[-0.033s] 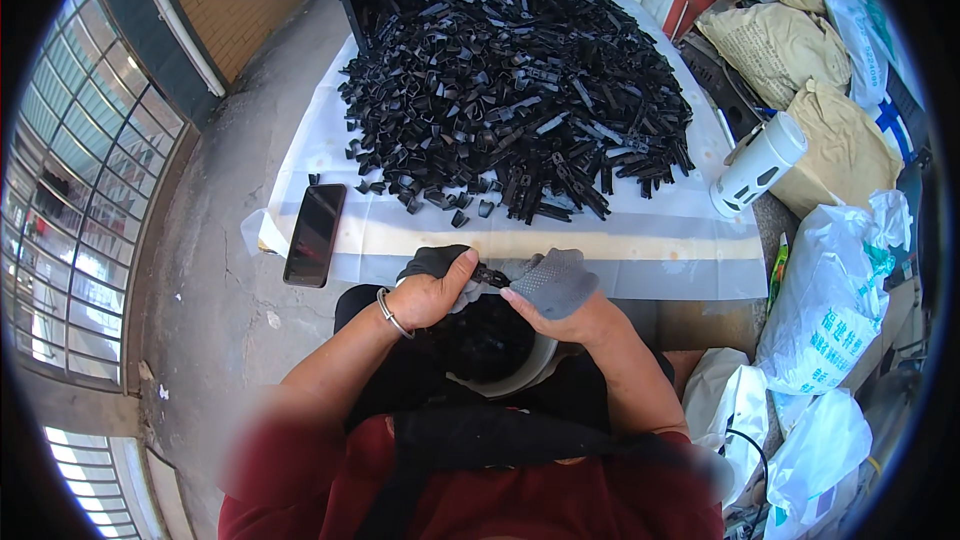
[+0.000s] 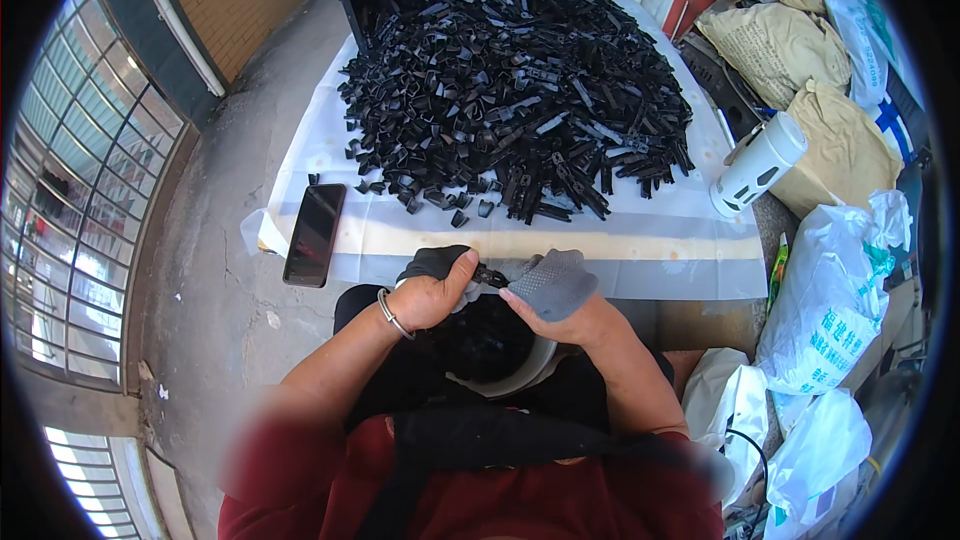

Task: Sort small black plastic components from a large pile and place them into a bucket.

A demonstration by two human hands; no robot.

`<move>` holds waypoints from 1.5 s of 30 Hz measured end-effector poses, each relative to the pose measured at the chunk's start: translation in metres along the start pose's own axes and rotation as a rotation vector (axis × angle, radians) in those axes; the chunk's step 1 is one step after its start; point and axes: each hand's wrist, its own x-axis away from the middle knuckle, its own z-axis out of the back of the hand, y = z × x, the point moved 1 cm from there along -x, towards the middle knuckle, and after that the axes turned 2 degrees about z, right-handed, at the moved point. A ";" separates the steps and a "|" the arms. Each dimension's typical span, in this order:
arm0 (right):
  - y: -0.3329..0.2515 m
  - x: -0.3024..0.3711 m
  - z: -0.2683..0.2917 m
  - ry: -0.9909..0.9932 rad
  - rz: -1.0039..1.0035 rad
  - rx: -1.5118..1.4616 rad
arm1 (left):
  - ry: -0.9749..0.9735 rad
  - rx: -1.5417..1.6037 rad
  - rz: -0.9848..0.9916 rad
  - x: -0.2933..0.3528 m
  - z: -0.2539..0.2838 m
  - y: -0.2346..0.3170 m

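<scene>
My left hand (image 2: 437,290) is closed, its fingers in a dark grey glove and its thumb bare. Between it and my right hand (image 2: 553,292) sits a small black plastic clip piece (image 2: 490,276), pinched from both sides. Grey dotted glove fabric covers the fingers of my right hand, which are bent round; the thumb presses at the piece's right end. Directly below the hands, a pale bucket (image 2: 540,365) between my legs holds a dark mass of black parts. Beyond them, a large heap of loose black plastic parts (image 2: 520,90) covers much of the table.
The table (image 2: 640,250) has a whitish sheet over it. A black phone (image 2: 315,235) lies at its left edge, and a white tumbler (image 2: 758,165) stands at the right edge. Stuffed sacks (image 2: 825,310) crowd the right side; a barred window (image 2: 80,180) lines the left.
</scene>
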 end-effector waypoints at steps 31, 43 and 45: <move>0.056 -0.013 -0.005 0.134 -0.338 0.478 | 0.419 -0.735 -0.373 -0.046 -0.008 -0.041; 0.042 -0.001 0.005 0.333 -0.011 -0.088 | -0.009 -0.400 0.094 -0.026 0.000 -0.003; 0.025 0.000 0.000 0.217 -0.018 -0.126 | -0.040 -0.358 0.020 -0.021 0.001 -0.010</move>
